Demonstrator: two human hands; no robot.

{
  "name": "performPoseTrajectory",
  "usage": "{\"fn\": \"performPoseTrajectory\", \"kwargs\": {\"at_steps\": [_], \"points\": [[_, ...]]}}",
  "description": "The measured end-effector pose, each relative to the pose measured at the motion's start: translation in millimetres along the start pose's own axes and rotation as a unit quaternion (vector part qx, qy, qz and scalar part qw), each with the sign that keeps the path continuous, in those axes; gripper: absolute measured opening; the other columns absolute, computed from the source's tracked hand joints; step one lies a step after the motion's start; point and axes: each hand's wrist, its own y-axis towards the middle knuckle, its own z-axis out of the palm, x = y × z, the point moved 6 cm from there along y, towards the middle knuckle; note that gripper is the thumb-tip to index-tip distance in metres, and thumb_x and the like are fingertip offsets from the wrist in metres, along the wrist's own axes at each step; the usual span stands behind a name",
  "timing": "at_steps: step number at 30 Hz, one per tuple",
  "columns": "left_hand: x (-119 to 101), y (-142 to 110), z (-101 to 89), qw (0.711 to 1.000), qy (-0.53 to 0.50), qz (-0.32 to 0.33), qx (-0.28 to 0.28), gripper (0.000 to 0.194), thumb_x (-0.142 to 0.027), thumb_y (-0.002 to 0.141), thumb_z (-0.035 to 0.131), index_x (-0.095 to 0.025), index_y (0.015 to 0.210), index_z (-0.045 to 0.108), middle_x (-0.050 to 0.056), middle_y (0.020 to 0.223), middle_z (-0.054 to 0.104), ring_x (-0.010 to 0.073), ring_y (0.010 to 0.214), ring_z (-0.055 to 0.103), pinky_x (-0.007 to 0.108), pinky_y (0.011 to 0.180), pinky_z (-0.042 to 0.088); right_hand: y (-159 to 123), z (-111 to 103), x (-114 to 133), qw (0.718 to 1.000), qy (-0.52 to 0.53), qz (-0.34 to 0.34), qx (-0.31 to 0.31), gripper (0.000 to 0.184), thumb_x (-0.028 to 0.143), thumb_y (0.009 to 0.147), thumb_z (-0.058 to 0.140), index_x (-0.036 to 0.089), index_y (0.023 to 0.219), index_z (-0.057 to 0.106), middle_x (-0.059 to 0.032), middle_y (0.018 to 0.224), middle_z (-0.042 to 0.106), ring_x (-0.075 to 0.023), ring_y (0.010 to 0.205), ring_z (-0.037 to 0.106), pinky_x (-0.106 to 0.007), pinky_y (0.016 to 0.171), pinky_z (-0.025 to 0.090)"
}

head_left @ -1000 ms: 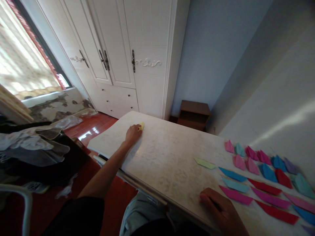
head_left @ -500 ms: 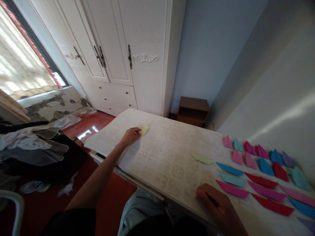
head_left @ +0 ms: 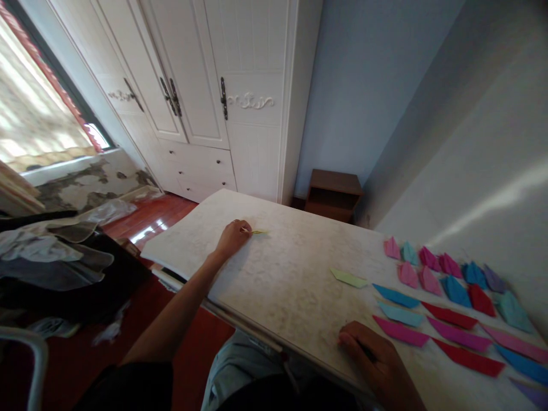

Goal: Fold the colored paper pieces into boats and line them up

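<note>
Over the far left part of the table, my left hand [head_left: 234,237] pinches a small yellow folded paper [head_left: 259,232] by one end. The paper is seen nearly edge-on and sticks out to the right of the fingertips. My right hand [head_left: 374,355] rests near the table's front edge, fingers curled in, with nothing visible in them. Beyond it lies a pale yellow-green folded paper strip [head_left: 349,278]. To its right are folded strips, among them a blue strip [head_left: 396,295], a magenta strip [head_left: 401,331] and a red strip [head_left: 468,358].
Several folded paper pieces with raised points, such as a pink piece [head_left: 408,274], stand in rows along the wall side of the white table [head_left: 295,274]. Behind the table are a white wardrobe [head_left: 257,142] and a brown nightstand [head_left: 334,182]. Clothes [head_left: 47,251] lie at left.
My left hand has moved slightly right, turning the yellow paper from showing its flat face to nearly edge-on. The right hand stays in place, and the view has shifted a little.
</note>
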Motion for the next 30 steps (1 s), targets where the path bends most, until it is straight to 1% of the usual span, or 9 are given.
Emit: {"fn": "performPoseTrajectory", "kwargs": {"at_steps": [4,8,11,14,17,21,23,27,30], "points": [[-10,-12,-4.2,0.989,-0.148,-0.002,0.010,0.019,-0.030,0.074,0.061,-0.014,0.083,0.066,0.002,0.070,0.063,0.0132,0.064,0.055,0.023,0.059,0.041,1,-1,2,1.000,0.000,-0.002,-0.006,0.037,0.040,0.095,0.042,0.017,0.069,0.053,-0.0015,0.067,0.055,-0.0117,0.062,0.054,-0.020,0.058,0.042],[-37,-33,-11.9,0.941,-0.335,-0.029,0.046,0.037,-0.039,0.070,0.069,-0.011,0.093,0.069,0.002,0.065,0.061,0.0099,0.056,0.050,0.021,0.051,0.038,2,-1,3,1.000,-0.003,0.002,-0.008,0.038,0.041,0.095,0.041,0.017,0.067,0.051,-0.0015,0.065,0.054,-0.0118,0.061,0.052,-0.021,0.057,0.040],[-65,-50,-15.8,0.912,-0.401,-0.031,0.078,0.036,-0.038,0.071,0.069,-0.012,0.096,0.072,0.002,0.066,0.062,0.0087,0.056,0.048,0.020,0.051,0.038,3,-2,3,1.000,-0.004,0.017,-0.006,0.039,0.042,0.096,0.041,0.017,0.067,0.051,-0.0018,0.066,0.054,-0.0124,0.063,0.052,-0.022,0.058,0.039],[-91,-66,-8.6,0.906,-0.406,-0.020,0.118,0.033,-0.037,0.072,0.069,-0.014,0.097,0.072,0.003,0.068,0.064,0.0093,0.058,0.051,0.020,0.053,0.040,2,-2,1,0.999,0.009,0.036,-0.011,0.037,0.042,0.095,0.042,0.016,0.071,0.054,-0.0029,0.070,0.056,-0.0135,0.067,0.053,-0.024,0.062,0.041],[-112,-79,10.3,0.901,-0.406,-0.006,0.153,0.036,-0.038,0.071,0.071,-0.015,0.099,0.070,0.003,0.072,0.066,0.0110,0.062,0.056,0.022,0.057,0.045,0,-4,-6,0.994,0.066,0.071,-0.045,0.030,0.044,0.093,0.048,0.017,0.095,0.060,-0.0050,0.081,0.061,-0.0151,0.073,0.058,-0.025,0.066,0.045],[-139,-94,38.0,0.911,-0.367,0.031,0.185,0.026,-0.038,0.073,0.071,-0.016,0.088,0.070,0.004,0.076,0.069,0.0132,0.066,0.061,0.022,0.059,0.046,-1,-6,-12,0.980,0.151,0.087,-0.096,0.039,0.044,0.091,0.052,0.016,0.119,0.051,-0.0043,0.083,0.062,-0.0126,0.065,0.057,-0.023,0.061,0.047],[-153,-101,48.8,0.916,-0.343,0.055,0.199,0.021,-0.038,0.074,0.070,-0.017,0.081,0.070,0.004,0.075,0.070,0.0133,0.066,0.061,0.022,0.059,0.045,-1,-9,-11,0.977,0.161,0.085,-0.115,0.036,0.044,0.092,0.051,0.015,0.113,0.054,-0.0035,0.080,0.062,-0.0113,0.061,0.056,-0.022,0.058,0.046],[-167,-112,64.2,0.913,-0.338,0.057,0.223,0.017,-0.036,0.074,0.070,-0.019,0.076,0.072,0.003,0.074,0.070,0.0137,0.066,0.061,0.022,0.059,0.046,-2,-17,-6,0.977,0.136,0.084,-0.142,0.034,0.044,0.093,0.048,0.015,0.080,0.061,-0.0026,0.068,0.060,-0.0100,0.055,0.054,-0.020,0.052,0.042],[-168,-116,73.2,0.902,-0.350,0.040,0.250,0.017,-0.036,0.073,0.070,-0.019,0.075,0.072,0.004,0.075,0.071,0.0144,0.067,0.062,0.023,0.061,0.046,-3,-22,-5,0.975,0.125,0.085,-0.163,0.034,0.042,0.092,0.050,0.015,0.076,0.063,-0.0022,0.066,0.059,-0.0101,0.054,0.053,-0.020,0.051,0.041]]}}
